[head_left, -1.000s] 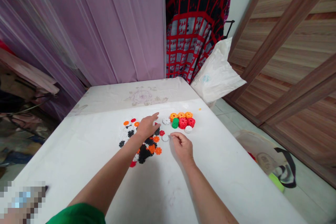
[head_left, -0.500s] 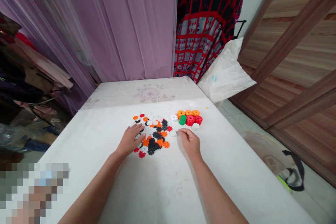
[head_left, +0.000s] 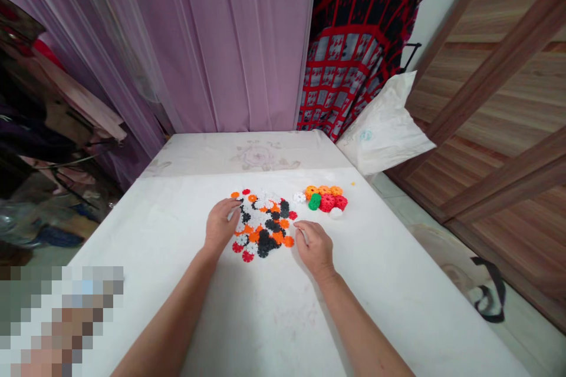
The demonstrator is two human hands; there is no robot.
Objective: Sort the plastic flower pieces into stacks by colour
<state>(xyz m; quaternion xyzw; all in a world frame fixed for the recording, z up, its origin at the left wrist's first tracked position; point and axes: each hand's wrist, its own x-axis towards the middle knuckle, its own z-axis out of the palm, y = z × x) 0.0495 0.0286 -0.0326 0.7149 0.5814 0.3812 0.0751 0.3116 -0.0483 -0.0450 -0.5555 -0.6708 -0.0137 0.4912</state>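
Observation:
On the white tabletop lies a loose pile of flower-shaped plastic discs (head_left: 265, 241) in white, black, orange and red. My left hand (head_left: 220, 225) is at the pile's left edge, thumb apart from the fingers, with nothing visible in it. At the right side of the pile, my right hand (head_left: 316, 246) has its thumb and forefinger drawn together on a white disc (head_left: 295, 224), which the fingertips mostly hide. Beyond that hand sit grouped stacks of discs: orange (head_left: 324, 190), red (head_left: 328, 203) and green (head_left: 314, 202). A white stack (head_left: 336, 212) and a single white disc (head_left: 299, 197) lie beside them.
The table has a white cover (head_left: 274, 312) with a flowered strip at its far end. A purple curtain (head_left: 239, 41) hangs behind it. A white sack (head_left: 384, 129) stands by the far right corner, and wooden cupboard doors (head_left: 499, 94) line the right.
My right hand has moved left onto the white disc beside the pile. My left hand has drawn back slightly from over the discs to the pile's edge. The view has shifted slightly.

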